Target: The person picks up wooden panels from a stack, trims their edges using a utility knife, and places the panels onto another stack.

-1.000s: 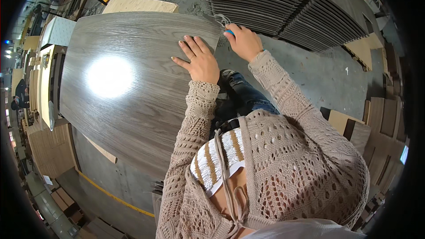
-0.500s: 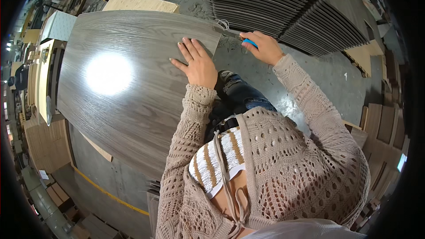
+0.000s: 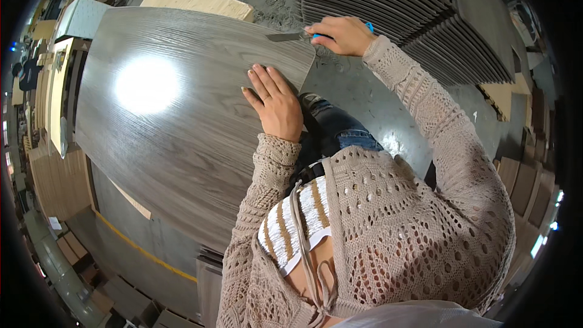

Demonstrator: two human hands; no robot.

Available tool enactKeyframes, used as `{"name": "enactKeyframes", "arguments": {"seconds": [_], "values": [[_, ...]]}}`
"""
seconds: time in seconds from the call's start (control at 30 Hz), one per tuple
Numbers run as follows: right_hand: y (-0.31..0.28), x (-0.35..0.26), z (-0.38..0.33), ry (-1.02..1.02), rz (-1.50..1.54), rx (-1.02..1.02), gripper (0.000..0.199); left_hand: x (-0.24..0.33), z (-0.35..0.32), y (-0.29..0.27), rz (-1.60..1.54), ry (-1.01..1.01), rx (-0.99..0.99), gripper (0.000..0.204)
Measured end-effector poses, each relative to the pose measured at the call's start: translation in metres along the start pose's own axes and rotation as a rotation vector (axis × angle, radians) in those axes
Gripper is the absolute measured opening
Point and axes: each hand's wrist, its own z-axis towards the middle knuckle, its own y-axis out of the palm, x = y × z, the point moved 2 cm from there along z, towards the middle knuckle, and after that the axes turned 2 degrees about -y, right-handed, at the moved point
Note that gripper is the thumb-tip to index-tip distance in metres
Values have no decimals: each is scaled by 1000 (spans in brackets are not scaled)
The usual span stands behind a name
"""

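Nearest, the left hand (image 3: 280, 109) lies flat on the grey wood-grain panel (image 3: 200, 140), beside its right edge, palm down with the fingers straight and gripping nothing; it has barely shifted against the panel in the last 0.5 s. A jeans-clad leg (image 3: 355, 136) shows just off that same right edge.

Farther up, the right hand (image 3: 345, 35) has its fingers curled closed around a blue-handled tool with a long, flat grey blade (image 3: 284, 37) — knife or file, I cannot tell which. The change is here: 0.5 s ago this hand was out past the panel's far right corner with the blade reaching toward it; now it is closer in, and the blade lies across the panel along the far edge, near that corner. That puts the tool at the far edge, though whether the blade touches the panel cannot be told.

Beyond the far edge sits a pale board (image 3: 200, 1), partly covered by the panel. Past the far right corner stand 2 adjoining stacks of thin dark boards (image 3: 364, 6). For containers, only a white box-shaped object (image 3: 80, 17) beyond the far left corner might count — its contents, if any, are not visible.
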Motion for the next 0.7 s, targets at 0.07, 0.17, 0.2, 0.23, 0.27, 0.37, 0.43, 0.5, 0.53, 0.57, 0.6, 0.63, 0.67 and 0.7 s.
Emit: {"name": "enactKeyframes", "arguments": {"seconds": [0.07,0.17,0.2,0.23,0.27,0.37,0.43,0.5,0.53,0.57,0.6,0.63,0.67,0.7], "values": [[8,2,25,-78,31,118,28,-1,-2,1,11,-6,2,61],[19,27,94,118,-64,20,28,-1,3,1,-20,-10,-7,61],[21,33,109,307,-159,-57,28,-2,2,-1,-22,-10,-19,61],[22,33,110,295,-152,-62,28,-3,1,-2,-25,-9,-30,62],[21,34,108,241,13,-41,28,-3,-3,-3,-20,-18,-34,62],[19,34,87,129,249,-56,29,-2,-5,2,-110,-57,-29,62],[17,20,47,128,411,-116,31,-5,-9,-8,-116,-59,-52,62],[13,11,10,157,497,-157,32,-5,-10,-10,-119,-67,-63,62],[6,4,-10,134,528,-93,31,-5,-10,-11,-122,-72,-65,62],[0,-4,-25,109,559,-26,30,-6,-10,-10,-94,-58,-48,64],[-5,-13,-39,120,558,-29,30,-6,-10,-10,-101,-53,-54,64],[-10,-24,-49,124,562,-32,29,-8,-10,-11,-86,-69,-72,65],[-13,-32,-57,130,565,-34,28,-9,-11,-14,-72,-83,-90,67],[-14,-36,-64,136,565,-38,28,-10,-10,-18,-136,-93,-100,71]]}}
